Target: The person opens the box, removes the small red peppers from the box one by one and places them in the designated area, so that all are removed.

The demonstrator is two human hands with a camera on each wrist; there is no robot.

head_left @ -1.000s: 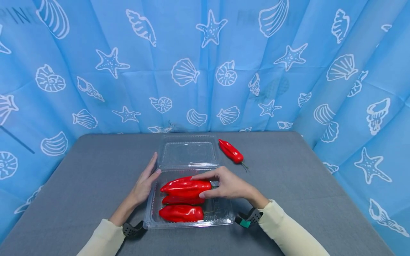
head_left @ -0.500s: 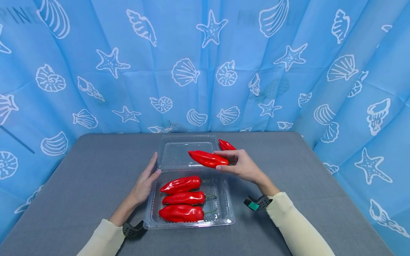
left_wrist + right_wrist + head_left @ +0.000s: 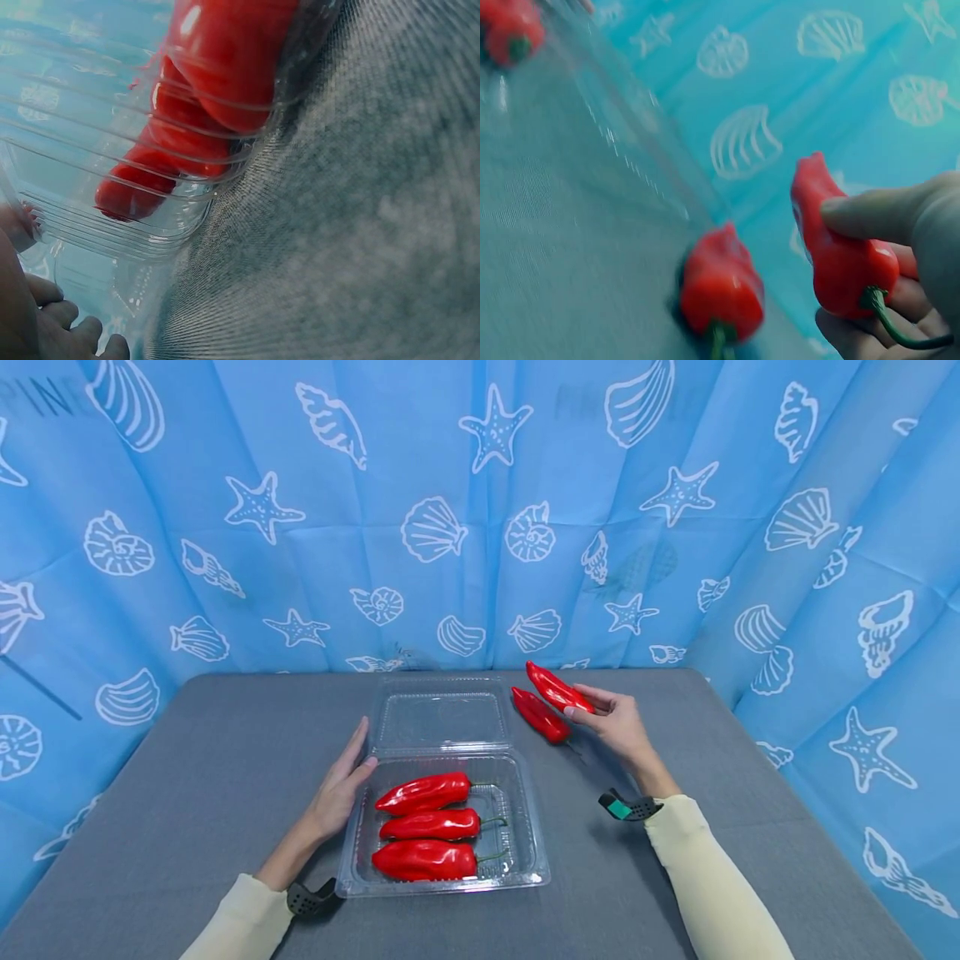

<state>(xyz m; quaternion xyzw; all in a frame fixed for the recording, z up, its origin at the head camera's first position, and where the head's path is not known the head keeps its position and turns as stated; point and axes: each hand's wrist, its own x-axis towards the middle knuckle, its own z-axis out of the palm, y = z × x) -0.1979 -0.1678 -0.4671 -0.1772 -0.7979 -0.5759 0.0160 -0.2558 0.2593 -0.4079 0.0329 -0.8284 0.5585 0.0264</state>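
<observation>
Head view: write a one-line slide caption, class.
The right hand holds a red pepper near another pepper; three peppers lie in the open clear container, the left hand at its edge.

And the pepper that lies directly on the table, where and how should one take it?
Probably take the pepper by its thick end, beside the stem, where the body looks widest before narrowing toward the tip. Come from above and the near right, since it lies on its side with the lid close on its left.
</observation>
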